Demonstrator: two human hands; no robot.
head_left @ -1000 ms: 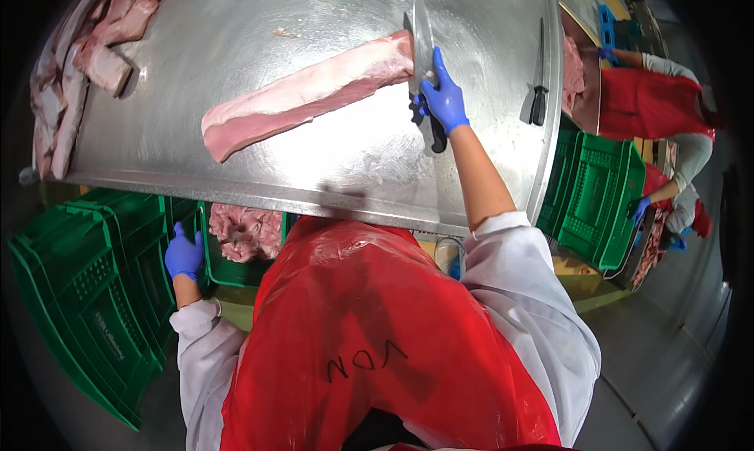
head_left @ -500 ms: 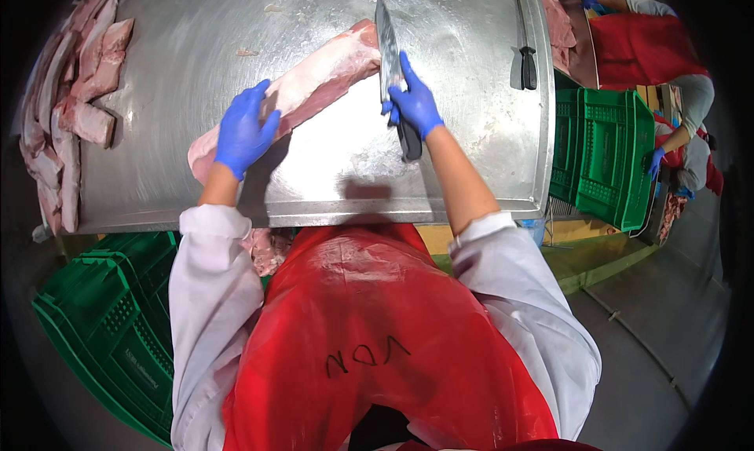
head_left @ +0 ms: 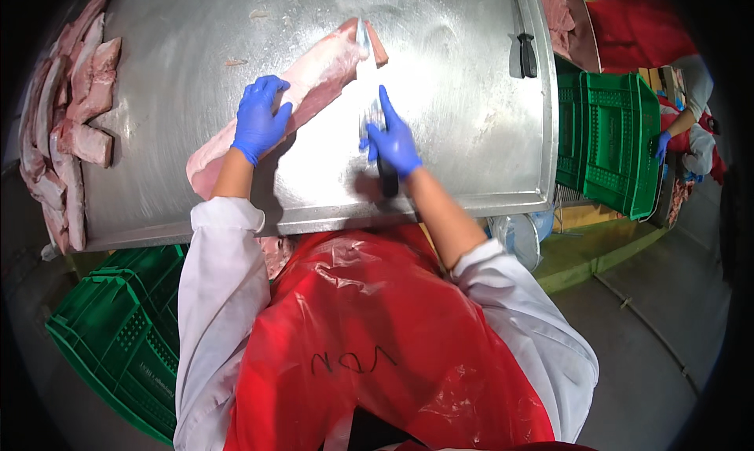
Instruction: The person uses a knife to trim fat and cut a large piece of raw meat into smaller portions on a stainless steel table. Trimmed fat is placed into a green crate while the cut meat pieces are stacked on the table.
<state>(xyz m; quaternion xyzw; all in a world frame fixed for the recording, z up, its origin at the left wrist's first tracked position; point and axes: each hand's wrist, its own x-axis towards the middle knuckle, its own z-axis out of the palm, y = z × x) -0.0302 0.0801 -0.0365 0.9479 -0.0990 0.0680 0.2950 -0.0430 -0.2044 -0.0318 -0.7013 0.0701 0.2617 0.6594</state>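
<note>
A long pale pink slab of raw meat [head_left: 318, 74] lies diagonally on the steel table [head_left: 463, 113]. My left hand [head_left: 260, 120], in a blue glove, presses flat on the middle of the slab. My right hand [head_left: 391, 141], also blue-gloved, grips the dark handle of a knife [head_left: 367, 74]. The blade points away from me and crosses the slab's far end, where a small piece [head_left: 377, 44] sits just to the right of the blade. I wear a red apron and white sleeves.
Several cut meat pieces [head_left: 67, 129] are piled along the table's left edge. A second dark-handled knife [head_left: 525, 52] lies at the table's right. Green crates stand at the lower left [head_left: 118, 333] and at the right [head_left: 609, 141], where another person [head_left: 691, 129] in blue gloves works.
My left hand came up from the crate and settled on the slab. The knife moved from beside the slab's end onto it, and a small end piece now lies separated.
</note>
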